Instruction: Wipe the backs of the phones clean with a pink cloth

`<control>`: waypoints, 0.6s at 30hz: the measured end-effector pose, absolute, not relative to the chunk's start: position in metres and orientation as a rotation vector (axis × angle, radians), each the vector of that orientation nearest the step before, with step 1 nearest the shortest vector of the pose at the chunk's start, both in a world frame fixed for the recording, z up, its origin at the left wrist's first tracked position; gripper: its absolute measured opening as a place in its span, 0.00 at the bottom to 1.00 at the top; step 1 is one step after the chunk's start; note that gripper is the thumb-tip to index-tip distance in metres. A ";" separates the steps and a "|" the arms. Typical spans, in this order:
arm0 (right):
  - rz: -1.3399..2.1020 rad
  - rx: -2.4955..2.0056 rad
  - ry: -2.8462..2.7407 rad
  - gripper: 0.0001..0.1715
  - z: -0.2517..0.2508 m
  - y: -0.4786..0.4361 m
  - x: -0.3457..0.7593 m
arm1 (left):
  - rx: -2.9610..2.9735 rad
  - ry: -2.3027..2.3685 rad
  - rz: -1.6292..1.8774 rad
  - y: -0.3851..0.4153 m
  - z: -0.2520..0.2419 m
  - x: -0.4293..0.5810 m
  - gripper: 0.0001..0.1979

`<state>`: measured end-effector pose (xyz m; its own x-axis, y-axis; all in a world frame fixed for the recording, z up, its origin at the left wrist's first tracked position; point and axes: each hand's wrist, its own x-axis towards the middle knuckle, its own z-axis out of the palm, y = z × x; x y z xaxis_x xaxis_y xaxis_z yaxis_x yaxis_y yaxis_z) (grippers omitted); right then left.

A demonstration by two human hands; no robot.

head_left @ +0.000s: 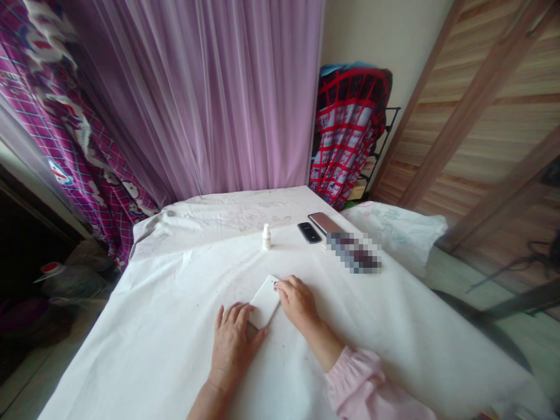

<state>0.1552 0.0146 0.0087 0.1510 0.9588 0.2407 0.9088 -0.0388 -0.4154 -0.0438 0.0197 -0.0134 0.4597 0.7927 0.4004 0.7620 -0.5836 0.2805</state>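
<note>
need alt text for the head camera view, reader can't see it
A person's left hand and right hand touch a white phone lying on a white tablecloth. Beyond it stands a small white bottle, with a dark phone to its right and a purple curtain behind.

Premises: apparently a home. Lilac curtain (219,99) hangs beyond the far edge of the tabletop (161,309); red-checked fabric (350,125) and slatted wooden doors (472,116) stand past the far right corner.

A purple curtain (210,99) hangs left of a red checked cloth (347,128), with wooden doors (476,111) farther right
</note>
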 end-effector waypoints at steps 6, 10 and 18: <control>0.126 -2.023 -1.713 0.14 0.007 0.019 0.163 | 2.614 1.408 0.765 0.018 -0.010 -0.043 0.18; 0.120 -2.056 -1.681 0.14 0.008 0.021 0.166 | 2.612 1.413 0.765 0.018 -0.009 -0.043 0.17; 0.111 -2.046 -1.701 0.13 0.007 0.017 0.164 | 2.603 1.403 0.789 0.018 -0.009 -0.043 0.17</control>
<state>0.1643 0.0173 0.0074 0.2263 0.9457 0.2336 0.9071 -0.1172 -0.4042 -0.0431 0.0177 -0.0094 0.4477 0.7993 0.4009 0.7577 -0.5772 0.3045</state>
